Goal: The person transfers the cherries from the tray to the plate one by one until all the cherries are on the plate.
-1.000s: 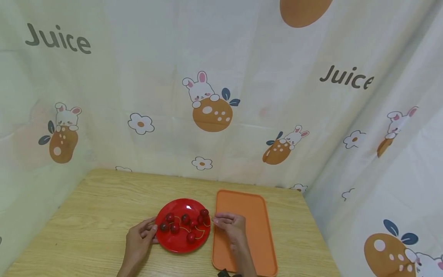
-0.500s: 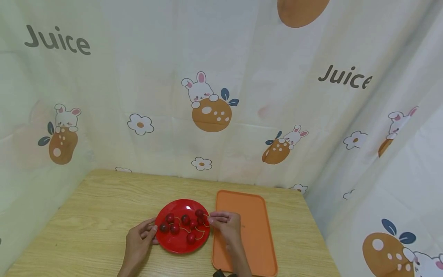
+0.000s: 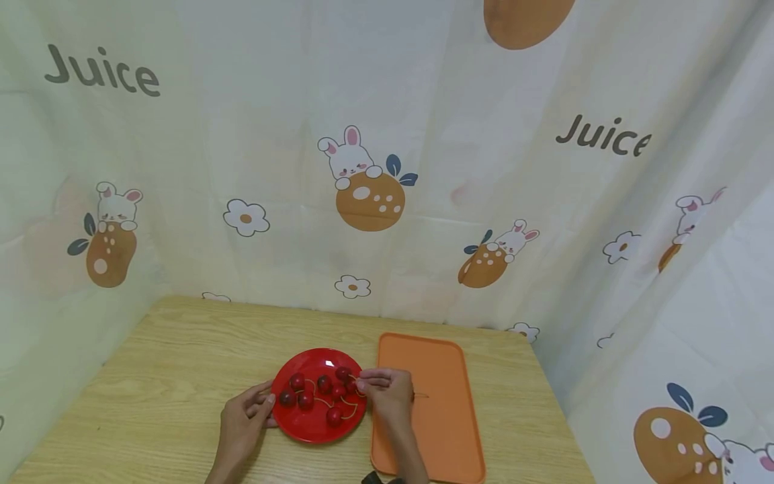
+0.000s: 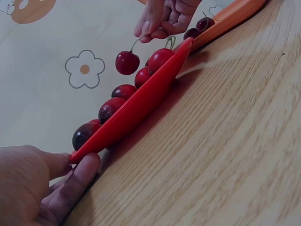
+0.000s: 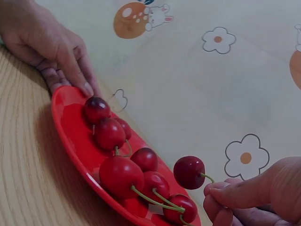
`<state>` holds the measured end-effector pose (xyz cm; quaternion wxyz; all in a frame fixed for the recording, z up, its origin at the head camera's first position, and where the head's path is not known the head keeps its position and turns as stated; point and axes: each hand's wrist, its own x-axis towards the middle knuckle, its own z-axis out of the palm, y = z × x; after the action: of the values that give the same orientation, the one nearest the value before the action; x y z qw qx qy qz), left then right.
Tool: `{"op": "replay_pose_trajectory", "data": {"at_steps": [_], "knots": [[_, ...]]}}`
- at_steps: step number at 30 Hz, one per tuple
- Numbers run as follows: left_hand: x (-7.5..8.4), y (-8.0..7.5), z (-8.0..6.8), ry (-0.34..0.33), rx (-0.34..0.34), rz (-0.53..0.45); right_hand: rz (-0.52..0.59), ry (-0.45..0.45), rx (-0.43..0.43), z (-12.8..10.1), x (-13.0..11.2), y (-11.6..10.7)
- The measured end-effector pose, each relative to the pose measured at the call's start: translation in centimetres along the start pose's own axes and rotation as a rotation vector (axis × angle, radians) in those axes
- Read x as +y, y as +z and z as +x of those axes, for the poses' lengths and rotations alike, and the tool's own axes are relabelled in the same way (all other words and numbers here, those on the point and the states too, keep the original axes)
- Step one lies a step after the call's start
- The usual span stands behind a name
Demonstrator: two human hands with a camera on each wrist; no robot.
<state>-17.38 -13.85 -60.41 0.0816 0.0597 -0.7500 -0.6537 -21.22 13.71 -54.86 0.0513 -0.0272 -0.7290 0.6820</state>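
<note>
Seen from the head, a red plate (image 3: 318, 396) of dark red cherries sits on a wooden table (image 3: 169, 376), just left of an orange tray (image 3: 441, 403). The left hand (image 3: 242, 420) rests against the plate's left edge with relaxed fingers. The right hand (image 3: 387, 393) is at the plate's right edge, fingertips pinched together. From the left wrist, the plate (image 4: 136, 110) appears edge-on, the left hand (image 4: 37, 188) touching its rim with a straight thumb and finger; the right hand (image 4: 164, 16) dangles one cherry (image 4: 127, 62) by its stem above the others. From the right wrist, that cherry (image 5: 189, 172) is round, glossy and deep red, held above the plate (image 5: 70, 136) by its thin green stem between the right hand's (image 5: 254, 197) fingertips.
</note>
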Motion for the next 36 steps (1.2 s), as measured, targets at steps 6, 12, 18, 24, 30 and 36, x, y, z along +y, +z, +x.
{"op": "replay_pose_trajectory", "data": {"at_steps": [6, 12, 18, 24, 30, 36], "knots": [[0.2, 0.0, 0.0, -0.003, 0.005, 0.004, -0.063, -0.031, 0.007, 0.1, 0.0, 0.6], [0.3, 0.1, 0.0, -0.023, 0.004, 0.01, -0.129, -0.103, 0.007, 0.3, 0.2, 0.9], [0.4, 0.1, 0.1, -0.03, 0.01, 0.023, -0.222, -0.166, 0.026, 0.4, 0.0, 1.5], [0.4, 0.2, 0.1, -0.026, 0.011, 0.023, -0.299, -0.197, 0.033, 0.4, -0.1, 2.0], [0.4, 0.2, -0.1, -0.012, 0.013, 0.013, -0.384, -0.229, 0.025, 0.2, 0.0, 2.2], [0.3, 0.4, -0.2, -0.025, 0.016, 0.007, -0.44, -0.259, 0.006, -0.1, 0.1, 2.4]]}}
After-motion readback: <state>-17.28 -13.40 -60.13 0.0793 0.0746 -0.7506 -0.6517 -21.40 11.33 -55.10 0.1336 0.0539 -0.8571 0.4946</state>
